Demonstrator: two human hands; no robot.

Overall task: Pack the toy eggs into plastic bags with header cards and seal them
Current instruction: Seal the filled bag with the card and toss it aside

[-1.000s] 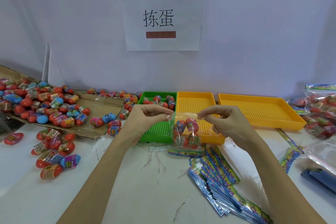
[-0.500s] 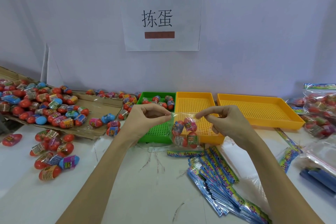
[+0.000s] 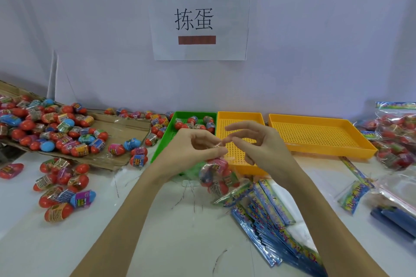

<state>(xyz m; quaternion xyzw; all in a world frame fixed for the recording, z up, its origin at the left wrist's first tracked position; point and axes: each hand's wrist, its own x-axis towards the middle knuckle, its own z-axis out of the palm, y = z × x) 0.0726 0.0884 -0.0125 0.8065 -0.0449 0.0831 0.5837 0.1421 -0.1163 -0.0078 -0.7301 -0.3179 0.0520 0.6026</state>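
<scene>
A small clear plastic bag (image 3: 215,175) with several toy eggs inside hangs blurred above the table, in front of the trays. My left hand (image 3: 195,148) pinches its gathered top between thumb and curled fingers. My right hand (image 3: 256,144) is right beside it, fingers spread and mostly straight, one fingertip at the bag's top. A fanned stack of blue header cards (image 3: 270,216) lies on the table below my right forearm. Loose red, blue and pink toy eggs (image 3: 63,186) lie at the left.
A flattened cardboard sheet (image 3: 121,128) piled with eggs sits at the back left. A green tray (image 3: 164,148) holds a few eggs; two orange trays (image 3: 239,116) (image 3: 315,137) stand to its right. Packed egg bags (image 3: 396,139) and clear zip bags (image 3: 403,189) lie far right.
My hands have come together at the bag's top, so its mouth is now bunched. The bag hangs lower. My right hand's fingers have spread out of their pinch.
</scene>
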